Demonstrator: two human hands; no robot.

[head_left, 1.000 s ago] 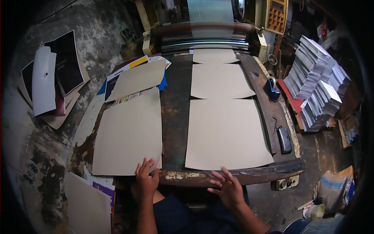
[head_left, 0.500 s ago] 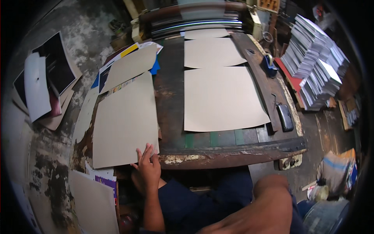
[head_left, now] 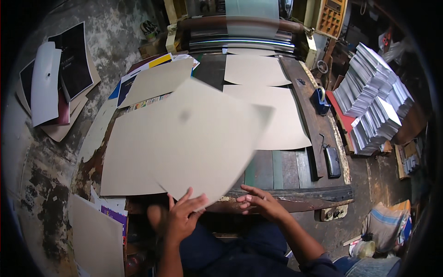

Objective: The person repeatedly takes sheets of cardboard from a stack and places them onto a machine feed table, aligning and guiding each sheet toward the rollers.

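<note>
My left hand (head_left: 184,216) grips the near corner of a beige sheet of cardboard (head_left: 207,138), which is lifted and tilted over the table's front edge, blurred by motion. Beneath it on the left lie more beige sheets (head_left: 127,157). My right hand (head_left: 263,202) is apart from the sheet, just right of its lower corner, fingers spread and holding nothing. On the worn table (head_left: 288,168), beige sheets (head_left: 287,120) lie in a row leading back to the machine's rollers (head_left: 244,45). The lifted sheet hides part of the nearest one.
A dark wooden bar (head_left: 302,111) runs along the table's right side, with a blue tape dispenser (head_left: 320,100) and a black case (head_left: 332,161) beside it. Tall paper stacks (head_left: 364,83) stand at right. Loose dark and white sheets (head_left: 46,87) lie at far left.
My left hand has raised a sheet from the left pile and swung it to the right. My right hand has come up to the table's front edge. The view has shifted a little.
</note>
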